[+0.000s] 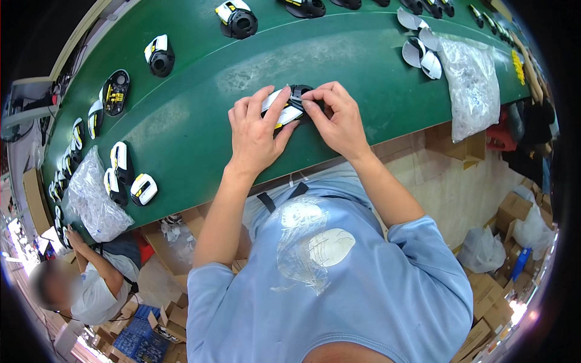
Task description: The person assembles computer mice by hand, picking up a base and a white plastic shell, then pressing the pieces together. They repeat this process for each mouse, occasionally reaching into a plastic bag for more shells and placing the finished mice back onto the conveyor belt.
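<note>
A black-and-white plastic housing with yellow trim (289, 114) lies on the green bench in front of me. My left hand (254, 128) grips it from the left, the index finger resting across its white top and the thumb at its near edge. My right hand (336, 118) is closed in a pinch at the right of the housing, thumb against index finger. A thin pale strip (296, 98) shows at the right fingertips, over the black part; its kind is too small to tell. The fingers hide much of the housing.
Similar housings (160, 55) line the bench's far side and left. An opened housing (115, 92) shows yellow inside. Grey curved pieces (417, 51) lie beside a clear plastic bag (469, 85) at right; another bag (97, 196) lies left. A co-worker (100, 281) sits lower left.
</note>
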`<act>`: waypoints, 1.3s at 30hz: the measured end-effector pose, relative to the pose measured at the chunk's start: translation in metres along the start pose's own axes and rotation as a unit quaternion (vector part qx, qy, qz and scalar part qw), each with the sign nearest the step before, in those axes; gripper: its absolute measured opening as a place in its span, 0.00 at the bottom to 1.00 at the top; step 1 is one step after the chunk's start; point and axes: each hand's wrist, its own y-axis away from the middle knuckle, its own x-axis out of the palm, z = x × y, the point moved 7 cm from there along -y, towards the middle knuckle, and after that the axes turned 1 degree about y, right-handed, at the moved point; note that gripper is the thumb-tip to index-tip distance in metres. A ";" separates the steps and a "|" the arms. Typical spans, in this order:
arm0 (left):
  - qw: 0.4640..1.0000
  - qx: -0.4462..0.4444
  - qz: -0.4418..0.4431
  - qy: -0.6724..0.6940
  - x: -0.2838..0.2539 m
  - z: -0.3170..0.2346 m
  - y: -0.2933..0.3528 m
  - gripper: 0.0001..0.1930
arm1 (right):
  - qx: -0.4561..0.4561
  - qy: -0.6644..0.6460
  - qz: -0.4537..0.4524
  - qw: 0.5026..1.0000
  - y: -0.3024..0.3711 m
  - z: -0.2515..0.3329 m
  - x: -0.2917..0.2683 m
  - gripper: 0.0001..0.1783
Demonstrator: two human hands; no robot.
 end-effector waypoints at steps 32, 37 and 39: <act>0.998 0.059 0.001 0.009 0.009 -0.003 -0.004 0.33 | -0.157 0.505 -0.144 0.837 -0.076 -0.054 -0.194 0.19; 0.999 0.039 0.019 0.023 0.003 0.001 -0.003 0.33 | -0.157 0.338 -0.131 0.919 -0.080 -0.047 -0.188 0.10; 0.998 0.042 0.018 0.045 0.004 0.003 -0.002 0.33 | -0.052 0.021 -0.091 0.994 -0.066 -0.035 -0.151 0.14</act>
